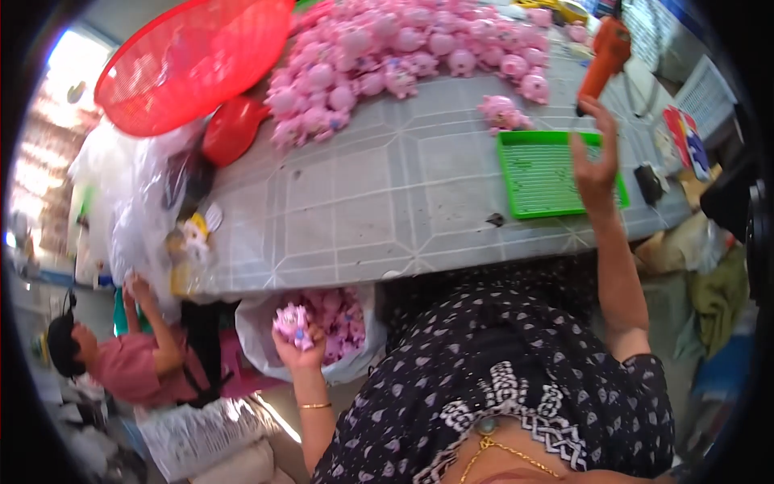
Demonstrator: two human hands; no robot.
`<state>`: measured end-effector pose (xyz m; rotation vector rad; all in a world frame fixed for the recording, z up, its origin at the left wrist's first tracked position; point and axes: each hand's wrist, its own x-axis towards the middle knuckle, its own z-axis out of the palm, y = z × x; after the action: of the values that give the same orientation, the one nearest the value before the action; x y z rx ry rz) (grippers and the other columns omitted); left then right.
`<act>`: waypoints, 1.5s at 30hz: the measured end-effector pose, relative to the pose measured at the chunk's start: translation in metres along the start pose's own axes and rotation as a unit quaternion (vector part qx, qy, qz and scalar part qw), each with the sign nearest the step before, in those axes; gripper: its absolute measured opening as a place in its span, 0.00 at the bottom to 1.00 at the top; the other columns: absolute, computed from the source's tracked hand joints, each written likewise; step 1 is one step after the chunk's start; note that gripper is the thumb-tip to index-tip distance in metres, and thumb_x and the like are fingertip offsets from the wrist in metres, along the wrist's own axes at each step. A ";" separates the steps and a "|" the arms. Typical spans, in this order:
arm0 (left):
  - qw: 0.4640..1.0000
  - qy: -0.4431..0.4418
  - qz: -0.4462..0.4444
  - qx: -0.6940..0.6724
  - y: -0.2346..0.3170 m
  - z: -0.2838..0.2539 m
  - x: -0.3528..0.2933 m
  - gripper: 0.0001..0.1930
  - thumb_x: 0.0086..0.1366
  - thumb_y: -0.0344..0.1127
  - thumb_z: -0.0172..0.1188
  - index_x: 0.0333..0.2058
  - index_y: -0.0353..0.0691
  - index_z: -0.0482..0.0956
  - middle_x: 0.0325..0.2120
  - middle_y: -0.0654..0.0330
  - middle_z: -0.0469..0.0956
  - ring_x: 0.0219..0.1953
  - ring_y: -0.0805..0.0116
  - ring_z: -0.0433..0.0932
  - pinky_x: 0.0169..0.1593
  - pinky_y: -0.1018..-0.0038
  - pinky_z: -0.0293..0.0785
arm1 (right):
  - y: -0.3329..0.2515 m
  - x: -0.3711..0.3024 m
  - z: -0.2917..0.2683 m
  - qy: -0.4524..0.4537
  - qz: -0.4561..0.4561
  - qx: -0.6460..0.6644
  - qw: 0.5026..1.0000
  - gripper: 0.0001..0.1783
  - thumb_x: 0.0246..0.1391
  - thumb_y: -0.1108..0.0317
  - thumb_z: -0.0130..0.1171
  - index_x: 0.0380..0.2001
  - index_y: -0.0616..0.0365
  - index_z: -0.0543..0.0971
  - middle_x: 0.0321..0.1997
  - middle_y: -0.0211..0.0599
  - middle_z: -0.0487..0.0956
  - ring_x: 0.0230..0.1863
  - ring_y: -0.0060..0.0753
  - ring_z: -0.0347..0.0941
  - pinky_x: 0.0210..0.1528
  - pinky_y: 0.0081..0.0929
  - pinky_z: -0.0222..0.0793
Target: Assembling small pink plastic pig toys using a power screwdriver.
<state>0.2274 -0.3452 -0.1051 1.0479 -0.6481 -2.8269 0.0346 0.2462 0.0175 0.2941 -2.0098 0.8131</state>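
Held in my left hand (306,348) is a small pink toy figure (295,321) with a bluish patch on its front. Just below it is a whitish sack (260,335) full of similar pink figures (348,323). My right hand (595,165) is raised over the right part of a green tray (516,211), fingers apart and nothing in them. Small dark bits lie in the tray. Right above those fingertips hangs an orange power screwdriver (603,60); whether they touch it I cannot tell. A lone pink figure (504,114) lies behind the tray.
A large heap of pink figures (403,40) covers the back of the table (387,185). At its left are a red basket (193,64) and a red scoop (232,131). A dark block (647,184) sits right of the tray. A person (137,355) works at the far left.
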 end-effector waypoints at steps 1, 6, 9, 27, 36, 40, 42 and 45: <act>0.995 0.089 -0.050 -0.012 -0.002 -0.006 0.008 0.30 0.65 0.65 0.50 0.46 0.43 0.79 0.30 0.57 0.79 0.20 0.68 0.66 0.24 0.71 0.60 | 0.008 0.001 0.005 -0.010 0.035 -0.007 0.999 0.26 0.55 0.79 0.59 0.59 0.60 0.73 0.59 0.42 0.77 0.63 0.41 0.72 0.69 0.37 0.61; 0.946 0.303 -0.029 0.115 0.005 -0.077 0.057 0.27 0.67 0.59 0.57 0.56 0.47 0.74 0.51 0.57 0.76 0.51 0.52 0.75 0.46 0.54 0.77 | 0.059 0.030 0.067 -0.242 0.204 -0.104 0.943 0.36 0.57 0.48 0.64 0.61 0.61 0.74 0.56 0.50 0.81 0.58 0.51 0.78 0.63 0.40 0.70; 0.920 0.248 0.123 0.279 0.010 -0.088 0.048 0.35 0.65 0.55 0.64 0.64 0.44 0.65 0.60 0.51 0.70 0.58 0.49 0.70 0.56 0.37 0.69 | 0.074 0.050 0.099 -0.404 0.291 0.003 0.867 0.51 0.52 0.31 0.63 0.66 0.62 0.70 0.60 0.58 0.79 0.63 0.54 0.75 0.66 0.42 0.67; 0.776 -0.362 0.236 0.459 -0.185 0.369 0.067 0.29 0.74 0.50 0.55 0.65 0.36 0.67 0.51 0.54 0.78 0.47 0.67 0.80 0.49 0.72 0.76 | -0.037 0.057 0.113 -0.320 0.516 0.597 0.525 0.20 0.71 0.47 0.54 0.47 0.53 0.79 0.36 0.31 0.83 0.30 0.27 0.78 0.23 0.22 0.66; 0.842 -0.465 0.028 0.270 -0.225 0.388 0.115 0.21 0.72 0.52 0.59 0.53 0.43 0.76 0.37 0.64 0.82 0.39 0.72 0.82 0.44 0.72 0.80 | -0.045 0.027 0.101 -0.272 0.459 0.579 0.617 0.25 0.74 0.52 0.46 0.64 0.57 0.71 0.50 0.35 0.80 0.49 0.34 0.80 0.42 0.29 0.77; 0.853 -0.467 -0.030 0.231 -0.225 0.381 0.122 0.18 0.71 0.51 0.62 0.49 0.44 0.76 0.39 0.63 0.83 0.39 0.72 0.82 0.42 0.73 0.80 | -0.051 0.016 0.110 -0.236 0.453 0.576 0.639 0.27 0.73 0.54 0.49 0.67 0.57 0.69 0.50 0.34 0.80 0.50 0.34 0.80 0.45 0.29 0.77; 0.860 -0.457 -0.029 0.223 -0.226 0.380 0.119 0.18 0.70 0.50 0.63 0.48 0.44 0.76 0.39 0.62 0.83 0.38 0.72 0.82 0.42 0.73 0.80 | -0.059 0.013 0.108 -0.243 0.430 0.520 0.697 0.28 0.72 0.56 0.51 0.69 0.57 0.67 0.53 0.35 0.79 0.50 0.32 0.80 0.45 0.28 0.76; 0.893 -0.409 -0.009 0.188 -0.225 0.379 0.114 0.18 0.69 0.48 0.64 0.50 0.44 0.75 0.39 0.62 0.82 0.38 0.71 0.82 0.41 0.72 0.80 | -0.060 0.010 0.109 -0.281 0.424 0.485 0.712 0.32 0.69 0.57 0.54 0.70 0.59 0.65 0.58 0.38 0.77 0.48 0.30 0.80 0.47 0.30 0.76</act>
<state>-0.0802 -0.0241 -0.0075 -0.2187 -1.2672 -3.1555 -0.0138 0.1312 0.0121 0.1823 -2.0159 2.6600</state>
